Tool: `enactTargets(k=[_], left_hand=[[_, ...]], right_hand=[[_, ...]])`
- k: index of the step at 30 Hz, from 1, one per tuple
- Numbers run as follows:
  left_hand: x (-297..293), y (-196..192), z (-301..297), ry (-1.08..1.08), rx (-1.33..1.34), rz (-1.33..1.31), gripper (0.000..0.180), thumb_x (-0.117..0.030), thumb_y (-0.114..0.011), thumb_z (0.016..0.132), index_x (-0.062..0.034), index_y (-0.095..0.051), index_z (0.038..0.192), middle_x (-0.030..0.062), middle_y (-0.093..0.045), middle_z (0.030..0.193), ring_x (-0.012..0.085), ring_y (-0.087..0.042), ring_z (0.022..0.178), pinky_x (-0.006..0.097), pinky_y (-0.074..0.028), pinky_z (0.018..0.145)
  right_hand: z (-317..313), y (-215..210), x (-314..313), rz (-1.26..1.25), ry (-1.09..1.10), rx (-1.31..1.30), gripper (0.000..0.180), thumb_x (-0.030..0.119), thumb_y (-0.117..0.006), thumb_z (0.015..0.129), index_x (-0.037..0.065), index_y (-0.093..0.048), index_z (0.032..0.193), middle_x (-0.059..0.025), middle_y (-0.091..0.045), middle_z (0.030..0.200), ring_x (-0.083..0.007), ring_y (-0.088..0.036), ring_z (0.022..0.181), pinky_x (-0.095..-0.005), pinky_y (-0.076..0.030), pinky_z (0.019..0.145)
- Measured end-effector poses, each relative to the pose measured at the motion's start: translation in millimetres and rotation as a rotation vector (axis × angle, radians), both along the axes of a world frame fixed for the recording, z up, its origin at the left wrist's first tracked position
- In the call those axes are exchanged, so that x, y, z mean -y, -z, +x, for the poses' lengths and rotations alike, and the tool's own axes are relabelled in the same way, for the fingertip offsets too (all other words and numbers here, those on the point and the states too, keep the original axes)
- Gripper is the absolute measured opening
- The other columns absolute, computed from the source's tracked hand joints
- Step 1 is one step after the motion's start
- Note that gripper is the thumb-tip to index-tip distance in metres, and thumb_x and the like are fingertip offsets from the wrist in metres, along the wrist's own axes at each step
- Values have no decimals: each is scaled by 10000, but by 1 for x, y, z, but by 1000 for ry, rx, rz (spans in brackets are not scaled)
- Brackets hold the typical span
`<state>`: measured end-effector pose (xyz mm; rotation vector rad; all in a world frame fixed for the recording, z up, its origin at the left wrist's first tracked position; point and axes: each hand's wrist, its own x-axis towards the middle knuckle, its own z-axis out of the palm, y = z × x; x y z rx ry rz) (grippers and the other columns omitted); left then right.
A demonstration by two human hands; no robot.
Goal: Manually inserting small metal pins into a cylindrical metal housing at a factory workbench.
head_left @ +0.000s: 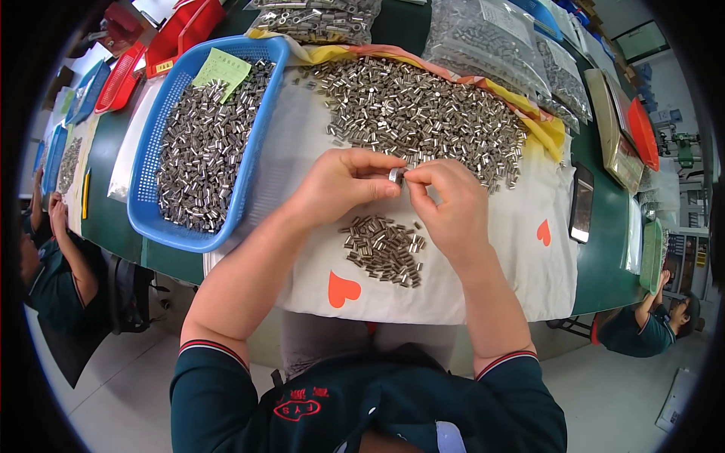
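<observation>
My left hand (340,183) is closed in a pinch, with a small shiny metal piece (395,175) at its thumb and index fingertips. Just beside it, the fingertips of my right hand (451,202) are pressed together close against that piece. What they hold, if anything, is too small to make out. Beyond both hands spreads a large heap of short metal cylinders (408,106). A smaller pile of the same cylinders (384,251) lies nearer to me, below my hands, on a white cloth (495,291) with red hearts.
At left stands a blue perforated basket (142,200) of cylinders with a green paper note (221,73). Filled plastic bags (483,45) sit at the back, behind yellow-red cloth (545,130). A phone (581,204) lies at right. Other people (649,328) sit on both sides.
</observation>
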<state>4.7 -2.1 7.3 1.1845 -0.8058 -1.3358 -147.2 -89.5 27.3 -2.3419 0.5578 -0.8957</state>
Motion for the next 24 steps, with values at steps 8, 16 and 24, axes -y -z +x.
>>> enactTargets(k=[8, 16, 24], left_hand=[[-2, 2, 0, -2, -21, -50, 329, -9, -642, 752, 8, -571, 1073, 17, -610, 826, 54, -561, 744, 183, -457, 654], [0, 4, -1, 18, 29, -47, 320, -14, -658, 740, 2, -588, 1052, 0, -600, 810, 34, -531, 713, 175, -446, 638], [-1, 7, -4, -2, 235, 34, 334, -29, -677, 727, 0, -592, 1048, -2, -608, 807, 31, -529, 716, 177, -448, 626]], right_hand=[[-2, -7, -3, 228, -49, 42, 92, -19, -605, 678, 23, -587, 757, -59, -586, 707, -170, -568, 643, -265, -449, 577], [1, 0, -6, -117, -18, 2, 110, -16, -613, 641, 38, -557, 718, -67, -565, 695, -236, -546, 648, -330, -444, 566], [0, 3, -8, -10, -8, -50, 103, -10, -616, 645, 38, -555, 713, -71, -570, 686, -235, -552, 641, -327, -448, 568]])
